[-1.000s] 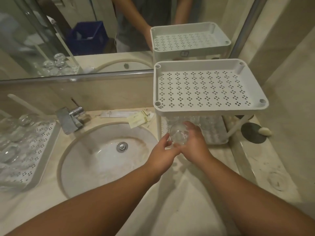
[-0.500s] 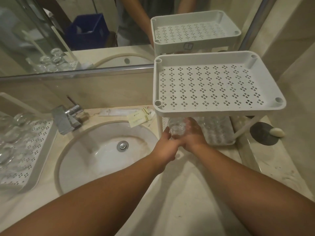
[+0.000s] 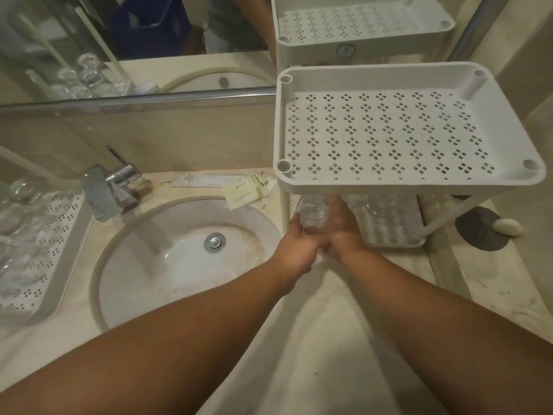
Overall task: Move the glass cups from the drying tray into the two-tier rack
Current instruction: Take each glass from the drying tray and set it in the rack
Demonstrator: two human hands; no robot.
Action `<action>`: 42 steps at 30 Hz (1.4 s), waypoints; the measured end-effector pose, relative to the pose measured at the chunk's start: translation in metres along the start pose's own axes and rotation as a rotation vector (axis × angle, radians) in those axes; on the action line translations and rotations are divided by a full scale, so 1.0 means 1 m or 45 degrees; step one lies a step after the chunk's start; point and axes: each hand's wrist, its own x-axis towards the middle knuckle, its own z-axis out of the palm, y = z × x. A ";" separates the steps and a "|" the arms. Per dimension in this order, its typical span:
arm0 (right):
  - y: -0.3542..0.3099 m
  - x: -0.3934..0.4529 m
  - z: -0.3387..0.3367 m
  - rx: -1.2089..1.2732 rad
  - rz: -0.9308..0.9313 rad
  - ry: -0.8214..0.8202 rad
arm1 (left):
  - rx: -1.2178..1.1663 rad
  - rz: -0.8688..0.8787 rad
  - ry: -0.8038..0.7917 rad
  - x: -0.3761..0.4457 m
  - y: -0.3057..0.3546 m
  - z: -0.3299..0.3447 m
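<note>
both my hands curl round one glass cup under the rack's top shelf — its post just left, sink beyond.

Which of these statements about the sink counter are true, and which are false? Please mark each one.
1. Both hands hold one glass cup. True.
2. The top shelf of the rack is full of cups. False: no cups stand on it.
3. Cups stand in the drying tray left of the sink. True.
4. The right hand rests in the sink. False: it holds the cup at the rack's lower shelf.
</note>
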 end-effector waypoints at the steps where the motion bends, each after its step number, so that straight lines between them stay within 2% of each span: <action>1: 0.001 0.000 0.001 -0.002 0.000 0.002 | -0.003 0.003 -0.001 0.000 -0.001 0.000; 7: 0.000 -0.004 0.000 0.003 -0.036 0.019 | 0.047 0.021 0.006 -0.002 -0.006 -0.002; 13: 0.005 -0.022 -0.001 0.063 -0.052 0.140 | 0.073 0.062 0.011 -0.007 -0.014 -0.008; 17: 0.009 -0.043 0.000 0.118 -0.104 0.226 | 0.070 0.128 0.088 -0.015 -0.019 -0.018; 23: 0.003 -0.076 0.002 0.218 -0.154 0.223 | 0.086 0.199 0.209 -0.028 -0.027 -0.041; 34: -0.052 -0.144 0.048 0.268 -0.163 0.266 | 0.220 0.252 0.274 -0.060 -0.045 -0.120; 42: -0.131 -0.164 0.106 0.221 -0.252 0.220 | 0.160 0.250 0.267 -0.087 -0.054 -0.212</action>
